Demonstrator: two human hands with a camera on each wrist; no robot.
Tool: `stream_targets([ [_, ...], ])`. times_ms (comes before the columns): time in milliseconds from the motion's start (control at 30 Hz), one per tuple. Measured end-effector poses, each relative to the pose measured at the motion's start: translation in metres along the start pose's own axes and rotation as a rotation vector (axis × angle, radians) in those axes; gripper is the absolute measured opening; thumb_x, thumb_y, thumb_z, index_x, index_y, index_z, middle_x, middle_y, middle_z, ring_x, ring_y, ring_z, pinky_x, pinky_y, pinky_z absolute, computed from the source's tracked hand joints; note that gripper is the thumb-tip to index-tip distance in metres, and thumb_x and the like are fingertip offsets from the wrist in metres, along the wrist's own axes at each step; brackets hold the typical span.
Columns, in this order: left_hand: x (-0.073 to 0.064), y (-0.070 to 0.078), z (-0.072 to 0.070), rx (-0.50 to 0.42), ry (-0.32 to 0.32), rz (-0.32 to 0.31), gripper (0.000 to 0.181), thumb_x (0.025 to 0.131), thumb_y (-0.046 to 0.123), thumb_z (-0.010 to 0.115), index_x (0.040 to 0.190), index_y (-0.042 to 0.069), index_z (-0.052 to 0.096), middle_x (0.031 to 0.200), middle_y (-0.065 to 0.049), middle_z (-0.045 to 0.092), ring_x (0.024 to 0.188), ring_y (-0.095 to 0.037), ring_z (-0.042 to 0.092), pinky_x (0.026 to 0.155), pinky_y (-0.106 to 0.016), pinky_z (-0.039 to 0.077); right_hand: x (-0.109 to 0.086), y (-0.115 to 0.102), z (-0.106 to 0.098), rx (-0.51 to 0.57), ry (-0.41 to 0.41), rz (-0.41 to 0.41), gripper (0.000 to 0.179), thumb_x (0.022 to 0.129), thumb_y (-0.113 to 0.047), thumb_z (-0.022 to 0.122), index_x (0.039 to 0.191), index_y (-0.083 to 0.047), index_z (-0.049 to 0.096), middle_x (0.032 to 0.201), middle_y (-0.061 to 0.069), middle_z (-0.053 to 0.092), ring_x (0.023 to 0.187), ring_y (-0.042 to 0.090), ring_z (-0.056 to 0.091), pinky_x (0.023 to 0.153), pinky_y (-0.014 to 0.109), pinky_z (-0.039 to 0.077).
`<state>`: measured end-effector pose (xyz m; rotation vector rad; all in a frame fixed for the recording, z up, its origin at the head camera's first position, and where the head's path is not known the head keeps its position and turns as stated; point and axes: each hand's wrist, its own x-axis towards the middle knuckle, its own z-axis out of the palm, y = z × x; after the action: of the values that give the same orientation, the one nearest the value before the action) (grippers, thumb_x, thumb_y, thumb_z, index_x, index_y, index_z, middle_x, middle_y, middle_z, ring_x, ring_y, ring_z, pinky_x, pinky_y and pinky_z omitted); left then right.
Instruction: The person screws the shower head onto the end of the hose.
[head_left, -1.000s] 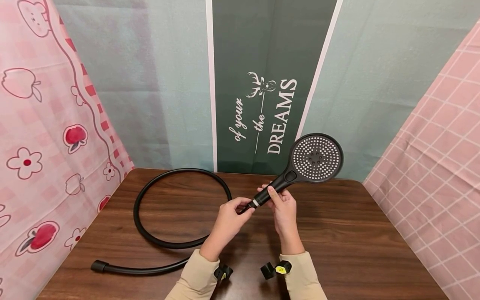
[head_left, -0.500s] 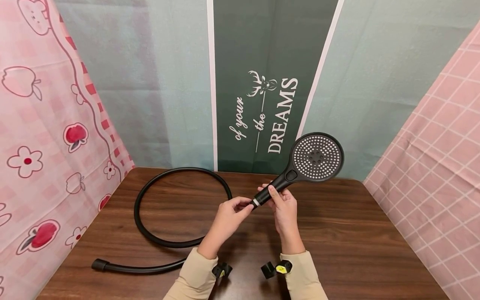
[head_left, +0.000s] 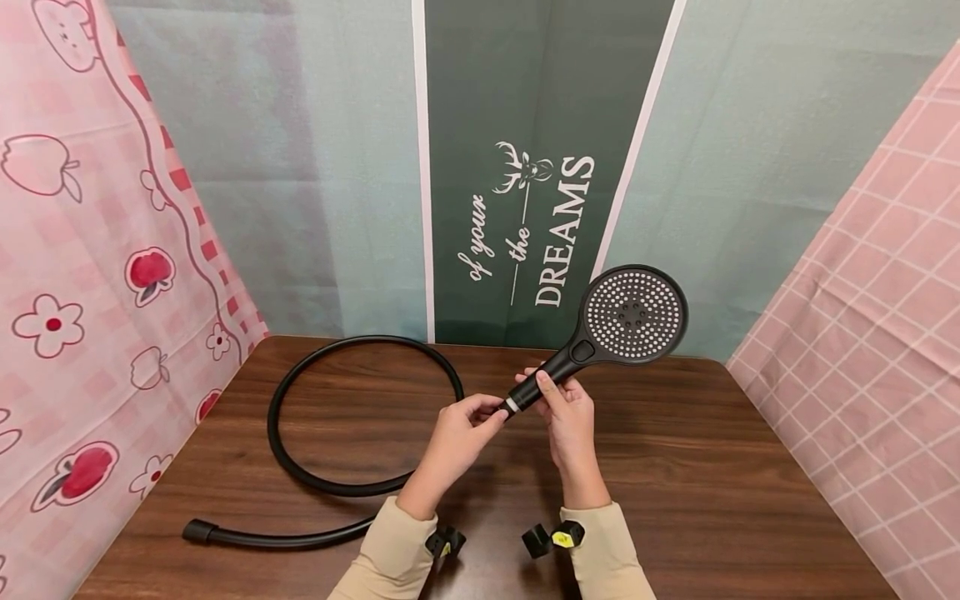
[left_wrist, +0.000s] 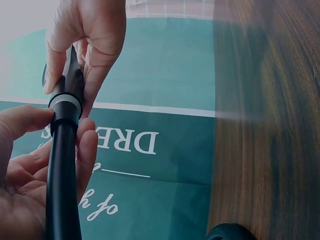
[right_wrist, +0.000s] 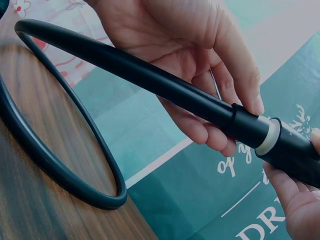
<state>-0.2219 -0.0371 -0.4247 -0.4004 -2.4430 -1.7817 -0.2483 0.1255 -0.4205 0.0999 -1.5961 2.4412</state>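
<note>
A black hand shower head [head_left: 633, 315] with a round face of pale nozzles is held tilted above the table, its face up at the right. My right hand [head_left: 572, 425] grips its handle [head_left: 551, 379], thumb on top. At the handle's lower end, my left hand [head_left: 459, 437] pinches the collar [right_wrist: 248, 124] of a black hose [head_left: 273, 417] between thumb and fingers. A white ring [right_wrist: 270, 136] shows between collar and handle, with the two lined up. How far the collar is threaded on cannot be told. From the left hand, the hose runs down into a loop.
The hose's other end [head_left: 198, 532], with a wider black fitting, lies at the left front of the brown wooden table [head_left: 675, 475]. A green printed cloth [head_left: 555, 75] hangs behind, and pink cloths [head_left: 877, 333] stand at both sides.
My left fingers have shifted slightly up toward the handle and changed their pinch on the hose collar. The right hand and shower head have hardly moved.
</note>
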Motion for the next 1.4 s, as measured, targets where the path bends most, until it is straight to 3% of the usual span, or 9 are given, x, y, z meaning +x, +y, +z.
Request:
stream_targets([
  [267, -0.0015, 0.0027, 0.0015, 0.047, 0.026, 0.017, 0.019, 0.096, 0.022, 0.067, 0.111, 0.011, 0.073, 0.097, -0.005, 0.073, 0.085, -0.013, 0.065, 0.074, -0.025, 0.054, 0.0007, 0.0003, 0.0006, 0.0, -0.002, 0.0, 0.016, 0.1, -0.013, 0.059, 0.11, -0.001, 0.061, 0.096, 0.004, 0.076, 0.09, 0.012, 0.075, 0.082, 0.027, 0.058],
  [767, -0.0021, 0.0027, 0.0043, 0.11, 0.055, 0.065, 0.019, 0.094, 0.02, 0.069, 0.11, 0.01, 0.072, 0.098, -0.005, 0.073, 0.088, -0.016, 0.067, 0.078, -0.03, 0.057, 0.0002, 0.0003, -0.0006, 0.008, -0.002, -0.003, 0.014, 0.1, -0.012, 0.059, 0.11, -0.003, 0.061, 0.097, 0.004, 0.076, 0.091, 0.013, 0.075, 0.082, 0.026, 0.058],
  [1400, 0.0009, -0.0042, -0.0043, 0.039, -0.057, 0.037, 0.028, 0.096, 0.025, 0.066, 0.116, 0.007, 0.071, 0.099, -0.01, 0.073, 0.083, -0.014, 0.065, 0.071, -0.024, 0.053, -0.0001, 0.0002, -0.0007, 0.004, 0.006, 0.002, 0.01, 0.1, -0.014, 0.06, 0.107, -0.007, 0.062, 0.096, 0.004, 0.076, 0.091, 0.013, 0.075, 0.084, 0.028, 0.058],
])
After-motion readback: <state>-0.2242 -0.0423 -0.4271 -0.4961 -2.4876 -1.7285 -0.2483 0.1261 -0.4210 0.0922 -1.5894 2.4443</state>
